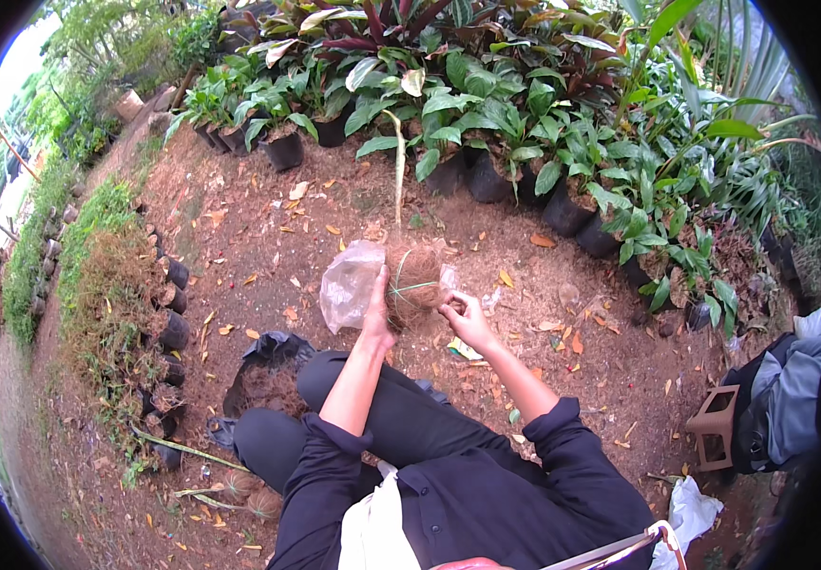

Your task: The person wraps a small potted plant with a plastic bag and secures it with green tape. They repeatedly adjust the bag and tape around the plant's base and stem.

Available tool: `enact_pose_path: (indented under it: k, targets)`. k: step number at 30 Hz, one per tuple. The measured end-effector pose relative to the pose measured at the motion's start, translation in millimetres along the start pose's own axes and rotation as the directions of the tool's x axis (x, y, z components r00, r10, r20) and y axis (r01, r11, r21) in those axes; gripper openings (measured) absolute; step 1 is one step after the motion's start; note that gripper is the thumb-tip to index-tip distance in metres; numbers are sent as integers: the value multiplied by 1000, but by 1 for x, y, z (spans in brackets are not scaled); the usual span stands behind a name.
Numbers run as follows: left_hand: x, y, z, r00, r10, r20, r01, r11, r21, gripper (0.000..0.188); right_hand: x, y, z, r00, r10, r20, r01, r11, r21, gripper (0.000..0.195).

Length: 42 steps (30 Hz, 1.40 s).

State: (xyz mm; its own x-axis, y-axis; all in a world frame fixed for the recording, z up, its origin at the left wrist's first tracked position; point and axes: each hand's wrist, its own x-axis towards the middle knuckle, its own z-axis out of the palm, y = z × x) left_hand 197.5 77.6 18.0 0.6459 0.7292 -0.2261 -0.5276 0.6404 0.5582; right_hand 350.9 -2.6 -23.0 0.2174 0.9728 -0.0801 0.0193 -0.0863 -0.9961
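A ball of brown coir fibre [421, 281], bound with green string, is held before me; clear plastic sheeting [348, 285] sticks out at its left and a little at its right. A long pale-edged leaf [400, 167] rises from behind the ball. My left hand [380, 313] grips the ball's left side, thumb up along it. My right hand [466, 319] is at the ball's lower right, fingers bent with the tips pinched together beside the plastic; whether they hold string or plastic cannot be made out.
A black plastic bag of loose fibre [271, 381] lies by my legs. Smaller fibre balls with leaves [264, 502] are on the soil at lower left. Potted leafy plants [489, 178] line the far side, black pots [175, 331] the left. A brown plastic stool [714, 427] stands at right.
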Motion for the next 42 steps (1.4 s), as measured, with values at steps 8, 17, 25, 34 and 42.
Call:
enact_pose_path:
  k: [8,17,25,34,42]
  targets:
    - [-7,-3,13,994,-104,-15,105,993,58,56,55,29,-17,989,-150,8,147,953,-265,18]
    - [-8,-2,18,963,-269,20,265,958,108,60,131,-9,-12,969,-115,220,151,977,-153,14]
    - [3,-15,0,997,-80,20,74,975,208,46,159,-50,-39,960,-261,105,224,484,-846,14]
    - [2,-16,2,986,-160,55,138,947,289,45,198,-58,-151,855,-322,-407,-129,628,-768,18]
    - [9,-29,8,993,-120,-14,116,909,400,42,174,-60,-144,928,359,-101,-92,-41,-995,34]
